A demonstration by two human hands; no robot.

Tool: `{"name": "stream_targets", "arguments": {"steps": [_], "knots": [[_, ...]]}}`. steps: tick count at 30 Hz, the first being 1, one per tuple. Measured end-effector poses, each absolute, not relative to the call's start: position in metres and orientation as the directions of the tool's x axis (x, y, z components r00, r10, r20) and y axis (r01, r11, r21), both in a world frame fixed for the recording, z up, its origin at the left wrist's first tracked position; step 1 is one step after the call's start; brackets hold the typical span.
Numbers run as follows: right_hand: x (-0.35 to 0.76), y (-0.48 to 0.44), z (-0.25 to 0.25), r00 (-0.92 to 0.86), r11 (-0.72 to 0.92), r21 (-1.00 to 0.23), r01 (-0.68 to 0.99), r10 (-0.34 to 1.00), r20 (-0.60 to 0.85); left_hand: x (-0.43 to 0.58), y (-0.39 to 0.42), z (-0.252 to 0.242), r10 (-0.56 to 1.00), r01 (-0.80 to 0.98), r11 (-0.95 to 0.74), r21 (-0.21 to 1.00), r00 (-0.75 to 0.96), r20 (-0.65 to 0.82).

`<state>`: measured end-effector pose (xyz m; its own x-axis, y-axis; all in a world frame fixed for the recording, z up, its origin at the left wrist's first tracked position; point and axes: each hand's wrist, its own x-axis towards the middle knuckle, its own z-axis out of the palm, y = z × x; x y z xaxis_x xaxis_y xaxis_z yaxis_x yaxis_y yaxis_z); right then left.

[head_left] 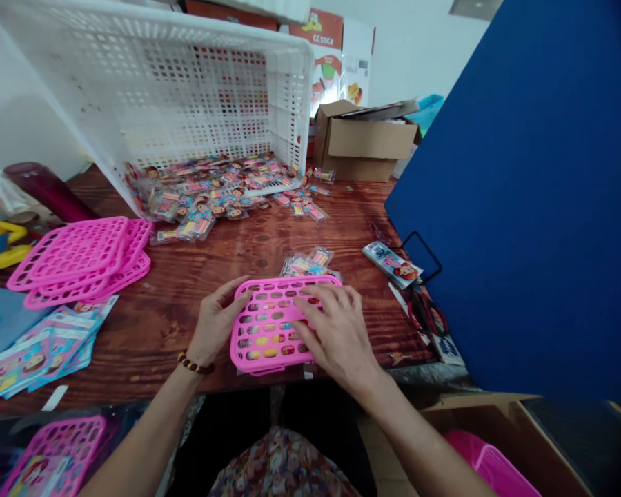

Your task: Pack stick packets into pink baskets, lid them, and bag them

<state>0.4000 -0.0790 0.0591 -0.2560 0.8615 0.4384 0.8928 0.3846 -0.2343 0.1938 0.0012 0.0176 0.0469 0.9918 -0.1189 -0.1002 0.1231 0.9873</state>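
Left hand [216,321] grasps a pink, rectangular, perforated plastic basket [270,322] by its left side; right hand [336,328] rests spread, unclenched, on top. Basket is at the near edge of a brown wooden table [170,297], clear plastic packets [310,262] behind.

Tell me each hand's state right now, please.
Left hand: holding the left edge of the pink rectangular perforated plastic case.
Right hand: open, spread over the case's right side.
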Motion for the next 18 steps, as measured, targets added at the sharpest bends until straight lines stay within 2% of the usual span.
{"name": "stream_targets", "arguments": {"steps": [4, 9, 11, 14, 18], "knots": [[0.42, -0.063, 0.048, -0.316, 0.363, -0.166, 0.917, 0.914, 0.255, 0.192, 0.001, 0.011, 0.996, -0.042, 0.078, 0.996, 0.036, -0.076], [0.422, -0.059, 0.035, -0.327, 0.357, -0.184, 0.916, 0.929, 0.175, 0.189, 0.002, 0.004, 0.98, 0.214, -0.198, 0.957, 0.009, 0.2], [0.421, -0.059, 0.035, -0.319, 0.347, -0.204, 0.916, 0.935, 0.156, 0.188, 0.003, 0.002, 0.968, 0.286, -0.244, 0.927, 0.007, 0.252], [0.42, -0.059, 0.037, -0.313, 0.339, -0.227, 0.913, 0.939, 0.143, 0.186, 0.004, -0.001, 0.976, 0.306, -0.215, 0.927, 0.023, 0.219], [0.418, -0.059, 0.038, -0.303, 0.333, -0.249, 0.91, 0.941, 0.15, 0.186, 0.005, -0.002, 0.997, 0.183, -0.078, 0.98, 0.031, 0.073]]}}
